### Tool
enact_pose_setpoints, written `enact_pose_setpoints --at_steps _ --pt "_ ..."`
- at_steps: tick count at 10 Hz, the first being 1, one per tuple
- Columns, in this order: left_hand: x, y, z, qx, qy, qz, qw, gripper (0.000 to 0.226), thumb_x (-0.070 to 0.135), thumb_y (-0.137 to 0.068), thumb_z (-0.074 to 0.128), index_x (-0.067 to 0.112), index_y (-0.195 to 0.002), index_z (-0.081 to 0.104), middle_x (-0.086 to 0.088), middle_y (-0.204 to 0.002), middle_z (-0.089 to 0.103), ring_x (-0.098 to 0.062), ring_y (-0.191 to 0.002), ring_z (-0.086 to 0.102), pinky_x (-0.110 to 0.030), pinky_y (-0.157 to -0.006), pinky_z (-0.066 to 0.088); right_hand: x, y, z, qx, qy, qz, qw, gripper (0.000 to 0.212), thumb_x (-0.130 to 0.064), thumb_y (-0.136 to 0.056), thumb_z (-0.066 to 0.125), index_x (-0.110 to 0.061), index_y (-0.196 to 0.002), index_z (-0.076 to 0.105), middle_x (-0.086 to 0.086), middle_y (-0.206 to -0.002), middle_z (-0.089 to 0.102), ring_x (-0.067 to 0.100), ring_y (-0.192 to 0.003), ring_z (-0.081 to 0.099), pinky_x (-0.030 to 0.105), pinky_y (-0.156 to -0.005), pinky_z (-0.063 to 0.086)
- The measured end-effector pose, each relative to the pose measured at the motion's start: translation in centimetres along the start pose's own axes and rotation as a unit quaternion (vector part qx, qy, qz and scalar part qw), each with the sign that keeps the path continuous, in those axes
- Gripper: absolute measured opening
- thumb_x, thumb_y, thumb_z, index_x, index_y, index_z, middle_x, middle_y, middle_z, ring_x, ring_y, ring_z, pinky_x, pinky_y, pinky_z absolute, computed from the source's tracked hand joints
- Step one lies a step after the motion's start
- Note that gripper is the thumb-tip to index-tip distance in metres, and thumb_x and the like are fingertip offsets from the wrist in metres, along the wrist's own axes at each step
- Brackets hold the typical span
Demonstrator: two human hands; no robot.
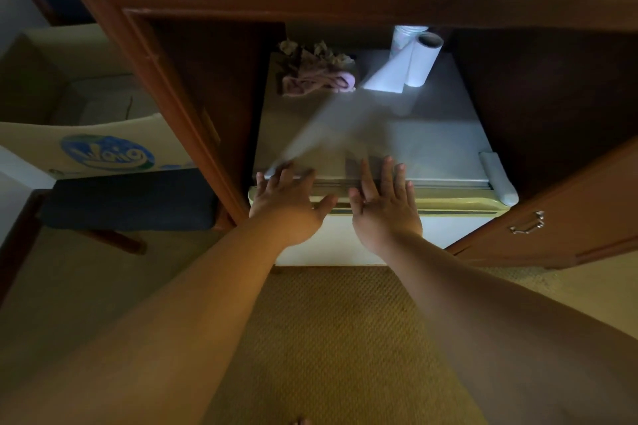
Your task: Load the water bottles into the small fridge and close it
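A small white fridge [431, 148] stands inside a dark wooden cabinet, seen from above. Its door [448, 207] lies against the body, with a yellowish top edge. My left hand [290, 203] and my right hand [383, 203] are both stretched out with straight fingers over the door's top front edge, side by side, fingertips reaching the fridge top. Neither hand holds anything. No water bottle shows outside the fridge.
On the fridge top lie a crumpled pink cloth [317, 76] and a white paper roll [421, 59]. An open wooden cabinet door [559, 217] swings out at right. A cardboard box with a blue logo [103, 152] sits on a dark chair [131, 200] at left. A woven mat [338, 338] covers the floor.
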State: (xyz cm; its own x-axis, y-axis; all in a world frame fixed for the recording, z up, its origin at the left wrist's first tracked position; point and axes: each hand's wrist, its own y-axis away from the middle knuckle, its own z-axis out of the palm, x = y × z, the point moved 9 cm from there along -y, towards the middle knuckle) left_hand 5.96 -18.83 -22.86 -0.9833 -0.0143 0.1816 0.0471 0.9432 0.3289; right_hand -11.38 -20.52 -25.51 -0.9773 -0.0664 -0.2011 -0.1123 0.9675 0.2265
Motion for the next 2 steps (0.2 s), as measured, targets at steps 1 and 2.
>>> enact_pose_setpoints --at_steps 1,2 --pt "-0.3 1.4 -1.7 -0.006 0.049 -0.008 0.999 0.081 0.073 -0.100 0.030 0.031 -0.167 0.012 -0.005 -0.176 0.000 -0.031 -0.161 -0.004 -0.054 -0.128 -0.003 0.2 2.2 -2.4 0.030 -0.015 -0.010 0.999 0.065 -0.055 -0.107 0.013 -0.034 -0.163 -0.012 0.008 -0.170 -0.023 0.029 -0.155 -0.024 0.042 -0.128 -0.008" --pt "-0.5 6.5 -2.5 0.056 0.125 -0.028 0.990 0.075 0.061 -0.103 0.043 0.033 -0.166 0.014 -0.003 -0.174 0.009 -0.033 -0.160 0.008 -0.051 -0.126 0.018 1.5 7.0 -3.0 0.046 -0.046 -0.009 0.998 0.066 -0.048 -0.107 0.033 -0.027 -0.165 0.009 0.010 -0.173 -0.002 0.029 -0.159 -0.004 0.042 -0.130 0.008"
